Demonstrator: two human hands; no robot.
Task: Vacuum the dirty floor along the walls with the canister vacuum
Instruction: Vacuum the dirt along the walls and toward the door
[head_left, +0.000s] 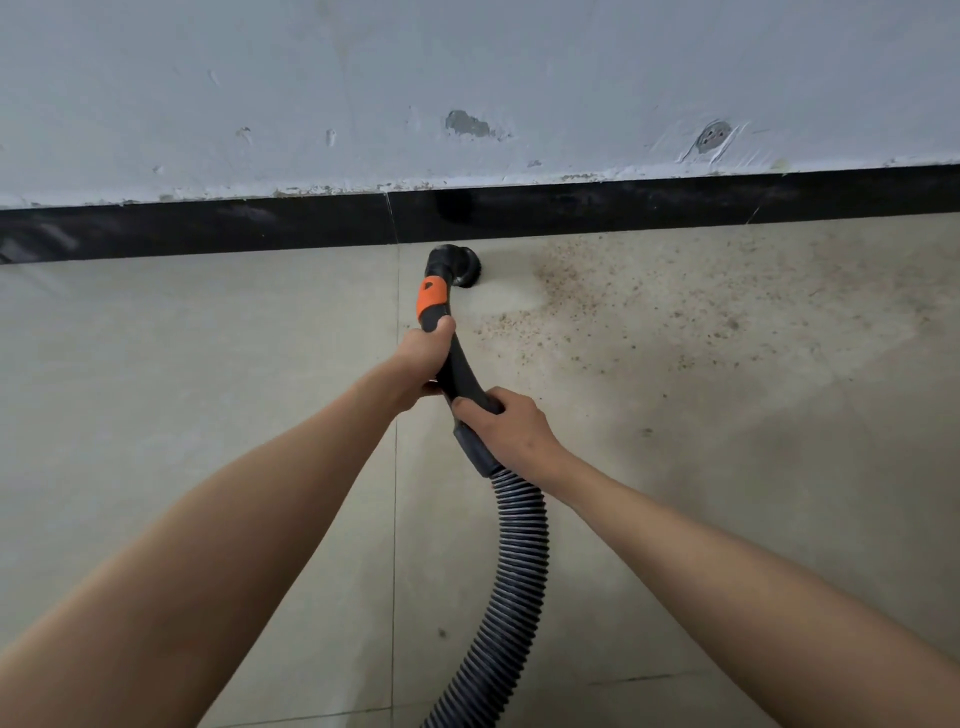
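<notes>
Hands hold the curved black plastic vacuum handle (457, 364) from both sides: the left hand (423, 361) is wrapped round it higher up, just below the orange collar (432, 297), and the right hand (506, 423) is curled round its lower end, where the black cuff (475, 454) meets the ribbed dark grey flexible hose (519, 561). The hose runs from that cuff toward the near edge of the scene and leaves the view at the bottom, slightly left of centre.

At the far end of the handle, the round black brush nozzle (462, 267) sits on the pale beige tiled floor (208, 415), just beside the glossy black skirting strip (208, 228) that runs along the foot of the scuffed pale grey plastered wall (467, 78). Whether the nozzle touches the skirting cannot be told.

A scatter of brown grit and dust (623, 291) lies on the floor right of the nozzle, starting close to it and spreading along the skirting toward the right edge of the view, thinning toward the near side. A thin grout line (396, 467) runs from near to far just left of the handle. Left of that line the tile shows as bare open floor up to the skirting, and on the near right, past the right forearm, the tile is only faintly marked.
</notes>
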